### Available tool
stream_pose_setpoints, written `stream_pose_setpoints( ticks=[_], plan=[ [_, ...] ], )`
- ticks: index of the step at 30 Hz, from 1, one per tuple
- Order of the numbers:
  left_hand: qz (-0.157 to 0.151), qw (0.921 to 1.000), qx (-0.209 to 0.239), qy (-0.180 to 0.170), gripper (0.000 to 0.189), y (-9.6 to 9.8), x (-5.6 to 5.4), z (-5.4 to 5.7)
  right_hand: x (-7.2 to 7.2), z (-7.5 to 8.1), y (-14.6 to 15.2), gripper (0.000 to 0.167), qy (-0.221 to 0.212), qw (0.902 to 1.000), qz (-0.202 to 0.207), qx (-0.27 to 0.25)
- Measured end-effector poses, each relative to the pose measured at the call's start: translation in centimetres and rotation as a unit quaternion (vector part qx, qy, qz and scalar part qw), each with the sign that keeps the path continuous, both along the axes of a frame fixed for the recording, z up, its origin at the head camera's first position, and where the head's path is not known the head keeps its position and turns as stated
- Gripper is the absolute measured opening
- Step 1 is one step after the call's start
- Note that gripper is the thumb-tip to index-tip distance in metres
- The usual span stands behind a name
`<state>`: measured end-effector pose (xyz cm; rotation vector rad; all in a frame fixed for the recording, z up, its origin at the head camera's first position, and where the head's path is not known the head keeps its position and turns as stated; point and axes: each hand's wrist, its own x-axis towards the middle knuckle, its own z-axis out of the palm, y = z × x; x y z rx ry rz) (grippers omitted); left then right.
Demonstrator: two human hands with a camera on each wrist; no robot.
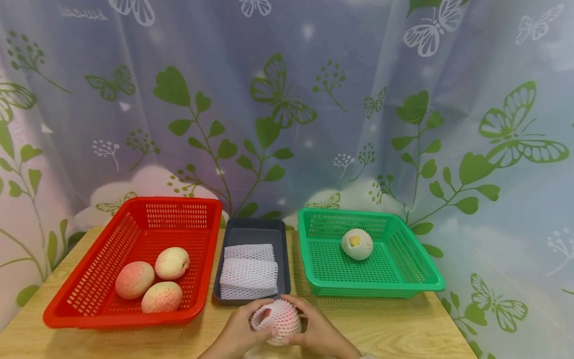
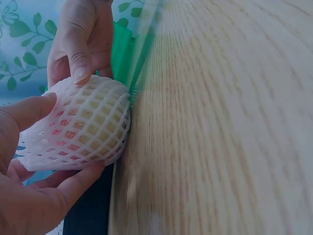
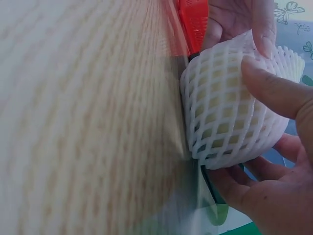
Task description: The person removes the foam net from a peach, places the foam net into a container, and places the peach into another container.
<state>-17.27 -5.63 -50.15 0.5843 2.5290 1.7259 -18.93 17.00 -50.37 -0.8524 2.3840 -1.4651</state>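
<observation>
A peach [image 1: 287, 319] sits inside a white foam net sleeve [image 2: 93, 122] in front of the dark tray. From one side my left hand [image 1: 244, 326] grips the netted peach, its thumb lying on the mesh. My right hand [image 1: 320, 329] holds it from the other side, with thumb above and fingers curled under in the right wrist view. The sleeve's loose end [image 3: 291, 61] sticks out past the fruit, and pink-and-yellow skin shows through the mesh. Behind it, the dark grey tray [image 1: 280, 234] carries several flat foam net sleeves [image 1: 248, 274].
To the left stands a red basket [image 1: 89, 279] with three bare peaches [image 1: 134, 280] in it. A green basket [image 1: 376, 286] on the right holds one netted fruit [image 1: 358, 244]. The wooden table [image 1: 385, 324] ends at a patterned curtain [image 1: 314, 149].
</observation>
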Motion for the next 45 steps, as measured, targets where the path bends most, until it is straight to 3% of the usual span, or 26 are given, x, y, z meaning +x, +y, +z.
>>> stream_pose_setpoints(
  ticks=[7, 11, 15, 20, 26, 33, 42, 45],
  plan=[
    [-0.001, 0.9997, 0.018, -0.015, 0.055, -0.2, 0.1, -0.1, -0.2, 0.0, -0.1, 0.079, 0.011, 0.9998, -0.011, 0.015],
    [0.000, 0.9958, 0.084, -0.036, 0.056, -0.2, 0.3, -0.1, 0.0, 0.5, -0.3, 0.079, 0.031, 0.9989, -0.034, 0.012],
    [-0.006, 0.9852, 0.159, -0.063, 0.055, -0.2, 0.4, 0.4, 0.1, 1.7, -0.5, 0.076, 0.071, 0.9955, -0.061, -0.013],
    [-0.003, 0.9811, 0.185, -0.055, 0.054, -0.4, 0.5, 1.9, -0.4, 2.8, -0.7, 0.073, 0.113, 0.9900, -0.034, -0.077],
    [0.004, 0.9807, 0.190, -0.045, 0.053, -0.6, 0.5, 3.0, -0.8, 3.7, -0.9, 0.074, 0.092, 0.9892, -0.002, -0.114],
    [-0.003, 0.9772, 0.202, -0.065, 0.054, -1.0, 0.5, 3.5, -1.2, 4.4, -1.2, 0.075, 0.068, 0.9901, 0.031, -0.119],
    [-0.009, 0.9745, 0.216, -0.059, 0.062, -1.3, 0.2, 4.2, -1.6, 5.7, -1.6, 0.076, 0.041, 0.9921, 0.023, -0.116],
    [-0.010, 0.9750, 0.215, -0.055, 0.064, -1.5, 0.0, 4.5, -2.0, 6.1, -1.7, 0.075, 0.051, 0.9922, 0.023, -0.112]
  ],
)
